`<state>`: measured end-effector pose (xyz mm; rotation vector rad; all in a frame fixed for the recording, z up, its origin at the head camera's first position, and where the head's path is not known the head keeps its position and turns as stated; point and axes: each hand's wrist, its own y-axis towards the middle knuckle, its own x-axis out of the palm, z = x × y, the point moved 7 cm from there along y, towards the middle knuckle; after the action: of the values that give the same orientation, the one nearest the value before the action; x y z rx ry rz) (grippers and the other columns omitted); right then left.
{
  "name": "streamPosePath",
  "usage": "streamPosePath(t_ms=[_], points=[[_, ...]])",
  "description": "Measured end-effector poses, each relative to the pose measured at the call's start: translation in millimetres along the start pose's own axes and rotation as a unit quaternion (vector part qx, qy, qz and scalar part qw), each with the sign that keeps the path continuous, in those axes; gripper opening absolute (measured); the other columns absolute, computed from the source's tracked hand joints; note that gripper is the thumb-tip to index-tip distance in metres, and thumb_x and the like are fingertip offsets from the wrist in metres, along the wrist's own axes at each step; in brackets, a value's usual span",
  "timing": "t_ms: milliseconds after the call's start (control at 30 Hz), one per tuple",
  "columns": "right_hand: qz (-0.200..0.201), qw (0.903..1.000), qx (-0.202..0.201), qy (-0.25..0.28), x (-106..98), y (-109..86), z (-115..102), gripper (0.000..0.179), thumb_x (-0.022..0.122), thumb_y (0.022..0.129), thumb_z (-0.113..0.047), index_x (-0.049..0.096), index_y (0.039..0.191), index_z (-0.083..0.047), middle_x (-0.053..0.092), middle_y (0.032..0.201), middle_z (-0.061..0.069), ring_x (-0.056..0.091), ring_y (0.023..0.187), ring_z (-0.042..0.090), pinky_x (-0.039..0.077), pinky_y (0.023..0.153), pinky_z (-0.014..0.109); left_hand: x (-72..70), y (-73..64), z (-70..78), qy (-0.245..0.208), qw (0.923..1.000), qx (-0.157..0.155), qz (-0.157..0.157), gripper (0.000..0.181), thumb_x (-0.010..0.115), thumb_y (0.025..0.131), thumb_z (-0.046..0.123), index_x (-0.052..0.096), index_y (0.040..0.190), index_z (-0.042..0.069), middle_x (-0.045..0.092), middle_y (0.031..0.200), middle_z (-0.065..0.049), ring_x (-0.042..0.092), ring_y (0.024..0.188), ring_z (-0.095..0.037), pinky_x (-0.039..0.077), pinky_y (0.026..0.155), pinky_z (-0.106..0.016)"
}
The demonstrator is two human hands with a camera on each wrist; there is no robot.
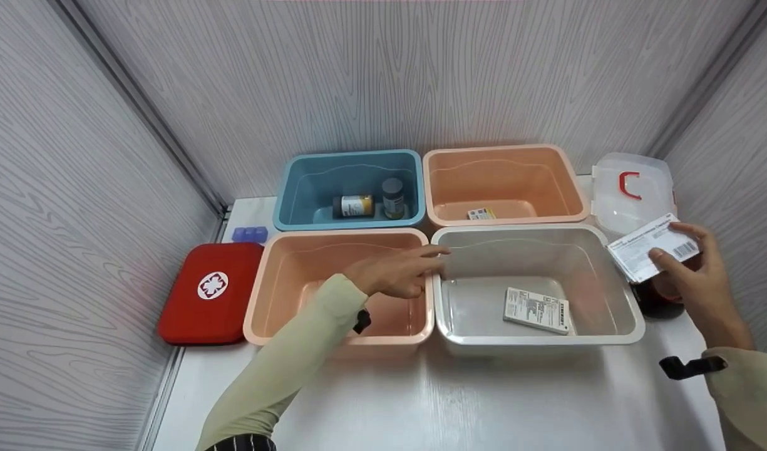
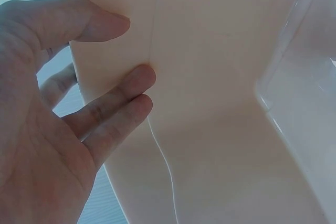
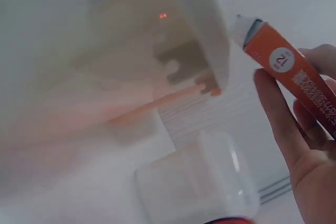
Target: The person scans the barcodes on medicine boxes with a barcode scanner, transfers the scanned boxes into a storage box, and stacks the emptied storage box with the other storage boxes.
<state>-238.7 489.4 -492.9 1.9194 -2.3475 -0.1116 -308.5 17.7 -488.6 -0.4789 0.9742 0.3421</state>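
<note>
My right hand (image 1: 709, 285) grips a medicine box (image 1: 652, 246) beyond the right end of the whitish bin (image 1: 540, 340), thumb on its white printed face. One side of the box is orange in the right wrist view, with a flap at its end standing up. Over the right rim of the near peach bin (image 1: 358, 340) is my left hand (image 1: 396, 274), fingers loosely bent and holding nothing. The left wrist view has its thumb apart from the fingertips, in front of a peach bin wall. A flat white box (image 1: 536, 310) lies inside the whitish bin.
Behind stand a blue bin (image 1: 352, 154) with two dark bottles and another peach bin (image 1: 496, 150) with a small box. A red first-aid case (image 1: 214, 316) and purple pill organizer (image 1: 250, 234) lie left. A clear container (image 1: 630, 210) and dark round object (image 1: 655, 300) stand right.
</note>
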Motion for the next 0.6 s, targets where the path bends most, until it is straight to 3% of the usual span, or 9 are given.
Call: streamPosePath(t_ms=[67,233,367,600], points=[[0.019,0.9965,0.022,0.078,-8.3,-4.8,10.8,0.055,0.066,0.105,0.001,0.049,0.152,-0.022,0.061,0.118,0.0,0.068,0.087,0.007,0.055,0.066,0.02,-0.7,0.4,0.9,0.001,1.0,0.003,0.003,0.045,0.064,0.101,0.002,0.062,0.144,0.018,0.025,0.181,-0.005,0.04,0.16,-0.032,0.046,0.122,-0.049],[0.056,0.9733,0.043,0.218,-16.3,-16.6,36.9,0.05,0.058,0.108,0.005,0.045,0.149,-0.019,0.06,0.124,0.004,0.077,0.091,0.015,0.064,0.075,0.027,-0.2,-0.3,1.5,0.0,1.0,0.007,0.007,0.045,0.064,0.101,0.001,0.063,0.143,0.017,0.027,0.18,-0.007,0.041,0.159,-0.034,0.046,0.122,-0.05],[0.079,0.9667,0.048,0.239,-15.0,-21.5,51.0,0.05,0.06,0.107,0.006,0.045,0.148,-0.018,0.062,0.122,0.005,0.079,0.089,0.017,0.065,0.077,0.029,-1.0,0.3,1.7,0.002,1.0,0.006,0.006,0.046,0.064,0.101,0.002,0.063,0.143,0.019,0.026,0.18,-0.005,0.043,0.158,-0.032,0.047,0.122,-0.048],[0.091,0.9681,0.06,0.226,-12.4,-25.1,60.5,0.052,0.062,0.107,0.003,0.043,0.15,-0.02,0.066,0.119,0.004,0.08,0.09,0.016,0.065,0.078,0.028,-1.3,0.2,0.8,-0.004,1.0,0.004,-0.001,0.047,0.062,0.1,0.001,0.063,0.144,0.017,0.025,0.18,-0.004,0.044,0.156,-0.032,0.048,0.119,-0.047]])
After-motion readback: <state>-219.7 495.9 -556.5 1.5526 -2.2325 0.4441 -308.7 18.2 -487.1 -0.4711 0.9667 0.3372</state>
